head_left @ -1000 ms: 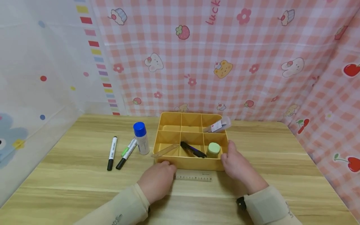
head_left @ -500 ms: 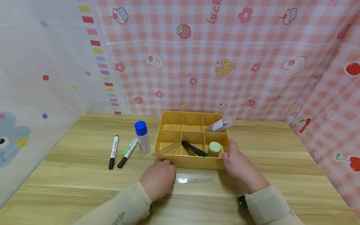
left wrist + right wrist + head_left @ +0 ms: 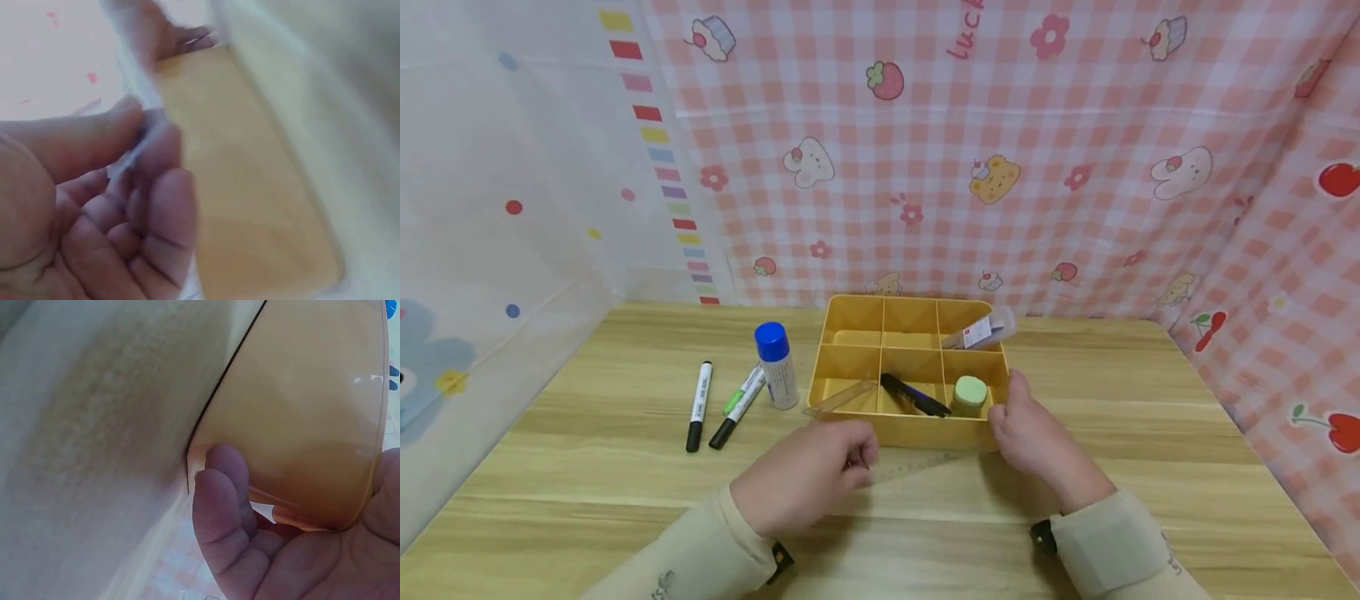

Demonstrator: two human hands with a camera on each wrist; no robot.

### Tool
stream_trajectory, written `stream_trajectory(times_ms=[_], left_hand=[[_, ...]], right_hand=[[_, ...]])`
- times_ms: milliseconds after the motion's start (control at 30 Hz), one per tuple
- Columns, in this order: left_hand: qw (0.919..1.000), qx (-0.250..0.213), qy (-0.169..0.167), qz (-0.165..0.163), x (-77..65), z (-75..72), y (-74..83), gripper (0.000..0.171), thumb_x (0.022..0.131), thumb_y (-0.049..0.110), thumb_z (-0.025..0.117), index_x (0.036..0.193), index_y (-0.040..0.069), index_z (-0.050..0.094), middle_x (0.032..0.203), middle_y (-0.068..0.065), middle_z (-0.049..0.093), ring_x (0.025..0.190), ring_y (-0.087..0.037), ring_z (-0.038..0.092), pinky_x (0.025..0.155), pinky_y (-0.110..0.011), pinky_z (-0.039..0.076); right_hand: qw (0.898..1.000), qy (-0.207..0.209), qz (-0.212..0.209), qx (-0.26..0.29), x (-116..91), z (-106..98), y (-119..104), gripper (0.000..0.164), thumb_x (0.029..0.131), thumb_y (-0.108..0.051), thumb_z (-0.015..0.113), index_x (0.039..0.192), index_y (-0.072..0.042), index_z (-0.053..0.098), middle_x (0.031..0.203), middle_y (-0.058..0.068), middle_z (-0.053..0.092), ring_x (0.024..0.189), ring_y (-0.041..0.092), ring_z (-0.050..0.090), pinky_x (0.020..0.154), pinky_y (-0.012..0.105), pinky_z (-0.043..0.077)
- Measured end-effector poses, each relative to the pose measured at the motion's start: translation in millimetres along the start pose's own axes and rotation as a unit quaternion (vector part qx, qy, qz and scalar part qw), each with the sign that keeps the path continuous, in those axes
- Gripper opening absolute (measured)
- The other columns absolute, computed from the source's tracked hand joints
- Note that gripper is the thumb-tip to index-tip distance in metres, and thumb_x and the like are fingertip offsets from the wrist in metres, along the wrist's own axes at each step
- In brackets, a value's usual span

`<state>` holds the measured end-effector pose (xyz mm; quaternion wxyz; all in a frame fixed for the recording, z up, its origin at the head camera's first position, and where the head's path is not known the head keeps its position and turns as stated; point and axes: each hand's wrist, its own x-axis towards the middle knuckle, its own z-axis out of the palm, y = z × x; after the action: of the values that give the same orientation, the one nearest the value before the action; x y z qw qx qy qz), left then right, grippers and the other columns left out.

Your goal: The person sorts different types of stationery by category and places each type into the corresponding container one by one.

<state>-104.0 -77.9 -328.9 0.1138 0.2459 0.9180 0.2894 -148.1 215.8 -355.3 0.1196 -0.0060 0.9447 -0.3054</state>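
Observation:
In the head view my left hand [image 3: 808, 475] pinches one end of a clear ruler [image 3: 917, 468] just in front of a yellow six-compartment organizer box [image 3: 917, 432]. The ruler is tilted and blurred; its thin edge shows between thumb and fingertips in the left wrist view. My right hand [image 3: 1037, 442] grips the box's front right corner, with fingers curled round it in the right wrist view. Inside the box are a dark pen [image 3: 913, 395], a pale green-lidded small container [image 3: 970, 395], a clear triangular-looking piece [image 3: 842, 398] and a translucent case [image 3: 981, 332] leaning out at the back right.
Left of the box stands a blue-capped glue stick [image 3: 777, 367]. Beside it lie a black-capped marker [image 3: 698, 408], another marker [image 3: 737, 417] and a small green item [image 3: 735, 402]. Patterned cloth [image 3: 925, 167] rises behind the wooden table [image 3: 587, 467].
My left hand has drawn slightly back to the left, and the ruler it pinches has come up off the table at an angle. The right hand stays on the box corner.

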Motion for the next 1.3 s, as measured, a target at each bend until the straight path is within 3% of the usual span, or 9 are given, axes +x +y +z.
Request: stream_trajectory(times_ms=[133,267,333,600,800,1067,1300], left_hand=[[0.9948,-0.058,0.072,-0.043,-3.0,-20.2,4.5,0.012,0.099,0.014,0.073,0.109,0.016,0.068,0.089,0.007,0.07,0.078,-0.008,0.063,0.07,-0.027,0.056],[0.9856,-0.044,0.131,-0.098,-3.3,-34.7,-1.1,0.029,0.099,0.016,0.073,0.127,0.01,0.067,0.094,0.003,0.073,0.079,-0.01,0.066,0.068,-0.027,0.058],[0.9827,-0.025,0.141,-0.117,-3.1,-39.2,-5.6,0.034,0.1,0.018,0.073,0.131,0.008,0.066,0.096,0.001,0.073,0.08,-0.013,0.066,0.066,-0.027,0.057],[0.9822,0.014,0.13,-0.135,-2.1,-43.9,-20.3,0.031,0.103,0.02,0.069,0.13,0.005,0.069,0.102,-0.004,0.074,0.076,-0.017,0.06,0.059,-0.027,0.051],[0.9825,0.009,0.136,-0.128,-5.9,-47.6,-26.0,0.034,0.103,0.02,0.068,0.133,0.004,0.068,0.102,-0.002,0.074,0.081,-0.015,0.063,0.065,-0.028,0.053],[0.9843,0.003,0.113,-0.135,-14.9,-54.3,-29.5,0.029,0.104,0.019,0.065,0.129,0.006,0.072,0.105,-0.002,0.076,0.086,-0.013,0.066,0.072,-0.03,0.06],[0.9869,-0.001,0.098,-0.129,-20.8,-60.5,-26.9,0.024,0.103,0.02,0.066,0.122,0.008,0.075,0.106,-0.003,0.077,0.082,-0.015,0.064,0.067,-0.031,0.057]], right_hand=[[1.0,0.002,-0.001,-0.001,0.6,-0.5,-0.3,0.073,0.106,-0.02,0.03,0.162,0.012,-0.004,0.165,0.041,0.023,0.153,0.051,0.034,0.126,0.066,0.029],[1.0,0.001,0.001,0.001,0.2,-0.4,-0.6,0.073,0.106,-0.02,0.03,0.162,0.013,-0.004,0.165,0.04,0.022,0.153,0.051,0.033,0.126,0.065,0.027],[1.0,0.001,0.003,0.001,-0.1,-0.3,-0.3,0.073,0.106,-0.02,0.03,0.162,0.012,-0.004,0.165,0.04,0.022,0.153,0.051,0.033,0.126,0.065,0.028],[1.0,0.001,0.007,0.002,0.3,-0.3,0.7,0.073,0.107,-0.02,0.03,0.162,0.012,-0.004,0.165,0.04,0.022,0.153,0.051,0.033,0.126,0.066,0.028],[1.0,0.001,0.004,0.007,-0.2,0.0,0.2,0.073,0.107,-0.02,0.03,0.162,0.012,-0.005,0.165,0.041,0.022,0.153,0.05,0.033,0.126,0.065,0.028],[1.0,0.005,0.005,0.009,-0.9,0.5,-1.0,0.073,0.106,-0.02,0.03,0.162,0.012,-0.004,0.165,0.04,0.023,0.153,0.05,0.034,0.127,0.064,0.028],[1.0,0.004,0.008,0.015,-1.8,0.9,-0.6,0.072,0.106,-0.02,0.03,0.162,0.011,-0.004,0.165,0.039,0.025,0.152,0.048,0.037,0.127,0.064,0.029]])
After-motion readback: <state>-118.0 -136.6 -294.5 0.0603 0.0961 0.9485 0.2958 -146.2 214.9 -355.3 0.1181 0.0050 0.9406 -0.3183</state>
